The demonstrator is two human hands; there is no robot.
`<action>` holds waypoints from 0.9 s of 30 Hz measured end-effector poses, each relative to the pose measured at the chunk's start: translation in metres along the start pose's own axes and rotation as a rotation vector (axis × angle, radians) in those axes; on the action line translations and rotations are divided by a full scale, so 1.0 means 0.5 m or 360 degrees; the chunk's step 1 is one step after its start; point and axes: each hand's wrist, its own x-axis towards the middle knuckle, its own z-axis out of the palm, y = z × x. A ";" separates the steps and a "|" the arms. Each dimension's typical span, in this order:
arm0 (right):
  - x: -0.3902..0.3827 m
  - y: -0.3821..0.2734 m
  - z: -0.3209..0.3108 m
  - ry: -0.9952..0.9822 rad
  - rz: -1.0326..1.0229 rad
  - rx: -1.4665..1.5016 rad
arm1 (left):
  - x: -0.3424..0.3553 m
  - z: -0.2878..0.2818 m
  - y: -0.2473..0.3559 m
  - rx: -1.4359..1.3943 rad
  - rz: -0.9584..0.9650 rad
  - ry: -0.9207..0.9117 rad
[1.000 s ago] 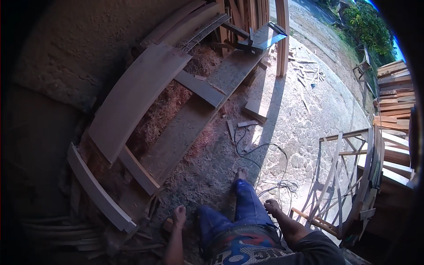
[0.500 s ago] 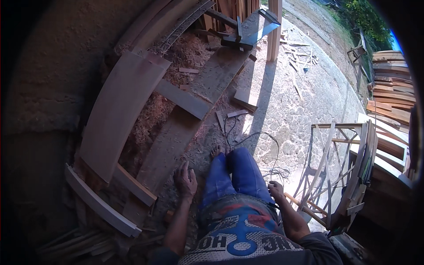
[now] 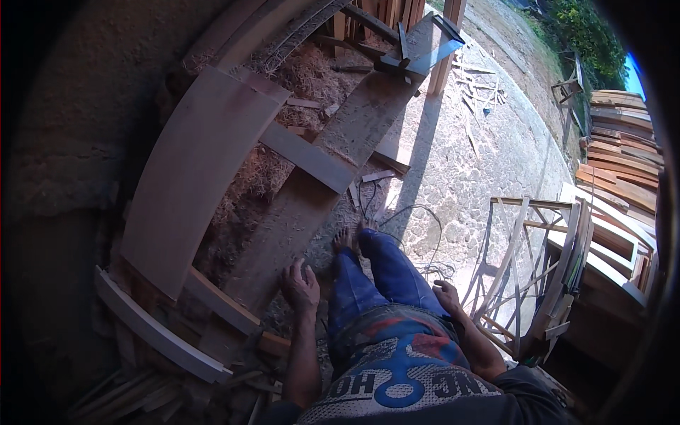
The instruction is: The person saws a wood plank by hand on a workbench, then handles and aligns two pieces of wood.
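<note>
My left hand (image 3: 301, 287) hangs empty with fingers apart, just beside the near end of a long dusty wooden plank (image 3: 312, 184) that lies across a wooden frame. My right hand (image 3: 448, 296) is empty too, fingers loosely spread, next to my right thigh and close to a light wooden lattice frame (image 3: 528, 269). I stand in blue trousers on rough stone ground, one bare foot (image 3: 345, 239) showing ahead of me.
A wide curved board (image 3: 191, 170) lies left of the plank, with a pale curved strip (image 3: 152, 329) nearer. Sawdust and shavings (image 3: 312, 74) pile beneath. A thin cable (image 3: 414, 227) trails on the ground. Stacked planks (image 3: 620, 156) stand at right, a post (image 3: 446, 42) ahead.
The view has shifted forward along the plank. My left hand rose from low near the ground to beside the plank's near end; my right hand stayed by my thigh.
</note>
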 end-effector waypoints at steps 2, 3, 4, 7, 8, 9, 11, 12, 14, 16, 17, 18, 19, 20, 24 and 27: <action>0.006 -0.004 -0.001 -0.0009 0.0027 0.0007 | 0.003 0.002 0.000 0.0019 0.0000 0.0014; 0.005 -0.003 -0.003 -0.0005 0.0025 -0.0026 | 0.002 0.001 -0.001 0.0031 0.0002 0.0022; 0.005 -0.007 -0.003 -0.0001 0.0019 -0.0054 | 0.003 0.000 -0.001 0.0029 0.0002 0.0027; 0.019 0.024 -0.009 -0.0001 -0.0035 -0.0113 | 0.005 -0.002 0.001 -0.0003 -0.0001 0.0036; 0.022 0.029 -0.013 0.0002 -0.0023 -0.0137 | 0.003 -0.004 0.000 -0.0020 -0.0006 0.0045; 0.021 0.034 -0.021 0.0019 -0.0098 -0.0193 | 0.001 -0.006 0.000 -0.0037 -0.0011 0.0055; 0.007 -0.039 -0.030 -0.0031 0.0129 0.0054 | 0.001 -0.002 -0.006 -0.0026 -0.0003 0.0089; -0.009 -0.070 -0.039 -0.0043 0.0257 0.0172 | -0.001 -0.002 -0.004 -0.0032 0.0002 0.0089; 0.019 -0.055 -0.053 -0.0056 0.0171 0.0232 | -0.002 -0.003 0.000 -0.0013 -0.0044 0.0069; 0.033 -0.092 -0.069 -0.0053 0.0119 0.0251 | 0.002 0.002 0.000 -0.0029 -0.0056 0.0087; 0.038 -0.111 -0.080 -0.0105 0.0077 0.0265 | 0.005 0.007 -0.005 -0.0056 -0.0047 0.0108; 0.039 -0.127 -0.085 -0.0107 0.0056 0.0231 | 0.005 0.011 -0.008 -0.0082 -0.0036 0.0128; 0.040 -0.150 -0.090 -0.0101 0.0028 0.0202 | 0.006 0.011 -0.004 -0.0090 -0.0055 0.0156; 0.042 -0.181 -0.094 -0.0095 -0.0005 0.0171 | 0.007 0.012 -0.001 -0.0087 -0.0069 0.0184; 0.051 -0.215 -0.122 -0.0135 -0.0063 -0.0006 | 0.007 0.017 0.012 -0.0087 -0.0129 0.0216; 0.068 -0.185 -0.148 -0.0073 -0.0105 0.0014 | 0.004 0.027 0.009 -0.0034 -0.0141 0.0244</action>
